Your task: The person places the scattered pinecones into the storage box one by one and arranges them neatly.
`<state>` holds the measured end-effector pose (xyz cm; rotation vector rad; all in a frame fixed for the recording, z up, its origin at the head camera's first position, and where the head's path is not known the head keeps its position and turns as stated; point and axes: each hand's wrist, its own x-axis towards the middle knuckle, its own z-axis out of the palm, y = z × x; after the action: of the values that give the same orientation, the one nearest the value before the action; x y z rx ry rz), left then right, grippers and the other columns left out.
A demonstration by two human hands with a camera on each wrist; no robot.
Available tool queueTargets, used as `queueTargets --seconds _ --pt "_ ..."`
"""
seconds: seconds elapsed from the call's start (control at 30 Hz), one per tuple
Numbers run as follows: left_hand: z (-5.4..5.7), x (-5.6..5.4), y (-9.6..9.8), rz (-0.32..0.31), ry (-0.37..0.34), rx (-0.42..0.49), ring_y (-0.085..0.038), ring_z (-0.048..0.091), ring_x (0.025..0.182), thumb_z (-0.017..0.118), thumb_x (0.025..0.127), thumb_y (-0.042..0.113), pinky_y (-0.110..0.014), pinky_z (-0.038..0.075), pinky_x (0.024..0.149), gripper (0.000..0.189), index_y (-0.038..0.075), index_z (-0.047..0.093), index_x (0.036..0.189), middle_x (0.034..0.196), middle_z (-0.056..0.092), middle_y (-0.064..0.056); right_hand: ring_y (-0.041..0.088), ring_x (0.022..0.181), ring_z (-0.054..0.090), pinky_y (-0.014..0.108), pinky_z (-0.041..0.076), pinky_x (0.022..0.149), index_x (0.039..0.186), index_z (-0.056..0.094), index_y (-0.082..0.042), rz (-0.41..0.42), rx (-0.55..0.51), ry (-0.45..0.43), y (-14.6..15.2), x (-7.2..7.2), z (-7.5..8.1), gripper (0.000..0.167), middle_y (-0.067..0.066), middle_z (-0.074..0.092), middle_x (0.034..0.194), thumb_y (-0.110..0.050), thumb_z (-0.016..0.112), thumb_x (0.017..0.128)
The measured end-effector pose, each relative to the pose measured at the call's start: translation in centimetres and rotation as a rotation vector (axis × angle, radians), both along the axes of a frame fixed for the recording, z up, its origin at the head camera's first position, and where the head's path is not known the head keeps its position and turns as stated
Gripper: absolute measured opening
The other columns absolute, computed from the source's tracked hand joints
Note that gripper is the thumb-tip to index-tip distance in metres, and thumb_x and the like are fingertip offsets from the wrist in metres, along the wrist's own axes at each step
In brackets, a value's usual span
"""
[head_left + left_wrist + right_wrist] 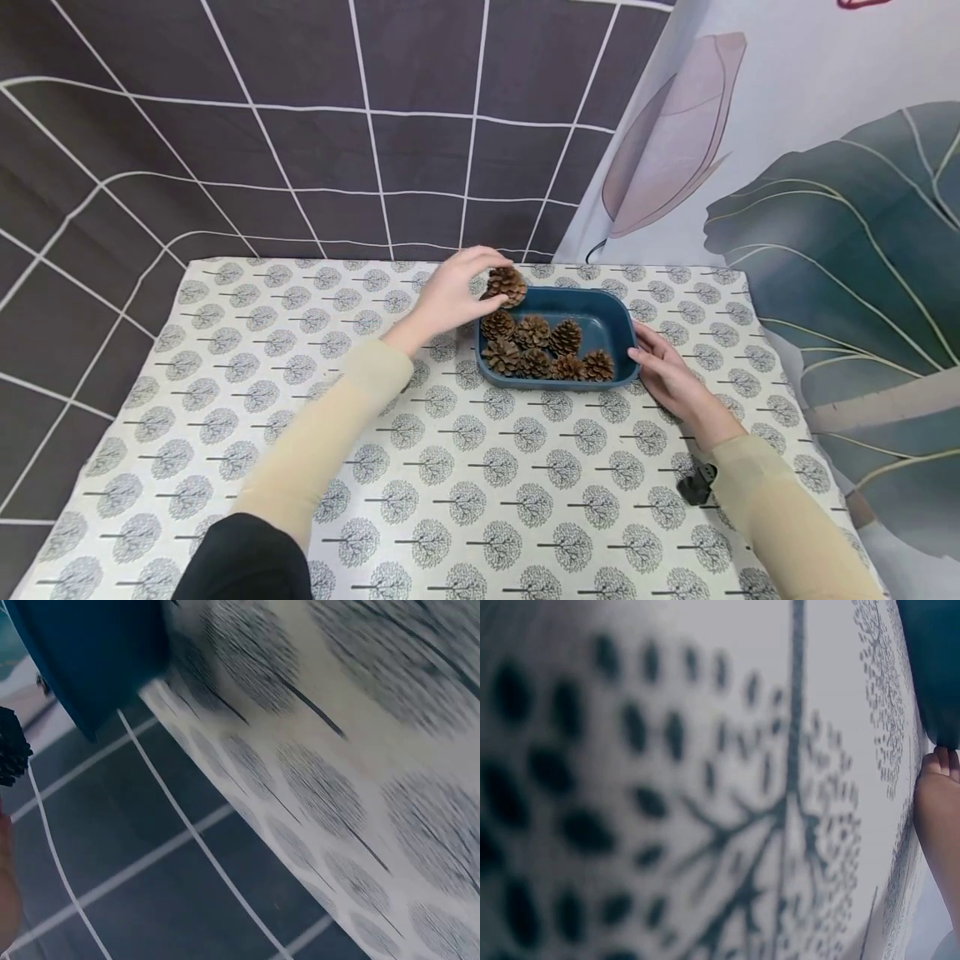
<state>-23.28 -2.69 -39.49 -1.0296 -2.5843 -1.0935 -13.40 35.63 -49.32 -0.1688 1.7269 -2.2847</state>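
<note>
A pine cone (506,286) is pinched between the thumb and fingers of my left hand (452,292), at the back left corner of a blue plastic tub (611,312). Part of that cone (10,746) shows dark at the edge of the left wrist view. Several more pine cones (533,331) lie inside the tub, mostly along its left and front. My right hand (667,371) grips the tub's right side, its thumb at the rim and its fingers along the outer wall. In the right wrist view, fingertips (943,759) meet the tub's dark wall (934,667).
A tree-print cloth (465,500) covers the table. Dark grid-patterned fabric (300,150) hangs behind, and a leaf-print curtain (847,250) hangs at the right. A small black device (697,483) sits at the right wrist.
</note>
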Motion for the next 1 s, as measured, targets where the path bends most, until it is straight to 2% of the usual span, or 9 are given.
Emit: queueTargets --seconds 0.1,0.3,0.63,0.83,1.0 --pt "0.0 0.3 1.6 -0.037 0.023 -0.023 -0.028 0.06 0.138 0.084 0.091 0.021 -0.042 0.047 0.124 0.051 0.008 0.069 0.138 0.144 0.067 -0.01 0.002 0.13 0.059 0.014 0.05 0.112 0.165 0.03 -0.007 0.005 -0.007 0.002 0.0 0.0 -0.1 0.058 -0.012 0.057 0.146 0.005 0.044 0.109" --pt "-0.1 0.5 4.8 -0.083 0.034 -0.063 -0.026 0.06 0.139 0.083 0.093 0.024 -0.039 0.047 0.124 0.051 0.011 0.068 0.139 0.145 0.066 -0.007 0.0 0.131 0.059 0.013 0.05 0.111 0.168 0.017 -0.002 0.011 0.008 -0.002 0.0 0.0 0.0 0.065 -0.015 0.056 0.147 0.003 0.044 0.11" --pt "-0.4 1.1 9.2 -0.128 -0.024 -0.123 -0.024 0.055 0.146 0.079 0.097 0.028 -0.038 0.044 0.126 0.051 0.015 0.065 0.144 0.154 0.06 -0.005 -0.002 0.134 0.055 0.012 0.048 0.113 0.169 0.007 0.002 0.03 0.029 -0.008 0.0 -0.1 0.2 0.069 -0.016 0.051 0.149 0.0 0.045 0.111" --pt "-0.9 1.3 11.4 -0.132 -0.052 -0.153 -0.022 0.056 0.143 0.079 0.097 0.029 -0.035 0.048 0.123 0.05 0.015 0.065 0.143 0.153 0.06 -0.005 -0.004 0.135 0.054 0.011 0.047 0.113 0.168 0.004 0.004 0.032 0.042 -0.004 0.0 -0.1 0.3 0.071 -0.017 0.049 0.148 0.0 0.045 0.111" --pt "-1.6 1.3 12.8 -0.12 -0.069 -0.196 -0.02 0.056 0.144 0.08 0.097 0.029 -0.033 0.046 0.124 0.05 0.018 0.064 0.143 0.154 0.059 -0.002 -0.005 0.135 0.053 0.01 0.047 0.112 0.169 0.004 0.002 0.027 0.055 -0.006 0.0 -0.2 0.2 0.07 -0.019 0.049 0.147 -0.001 0.045 0.111"
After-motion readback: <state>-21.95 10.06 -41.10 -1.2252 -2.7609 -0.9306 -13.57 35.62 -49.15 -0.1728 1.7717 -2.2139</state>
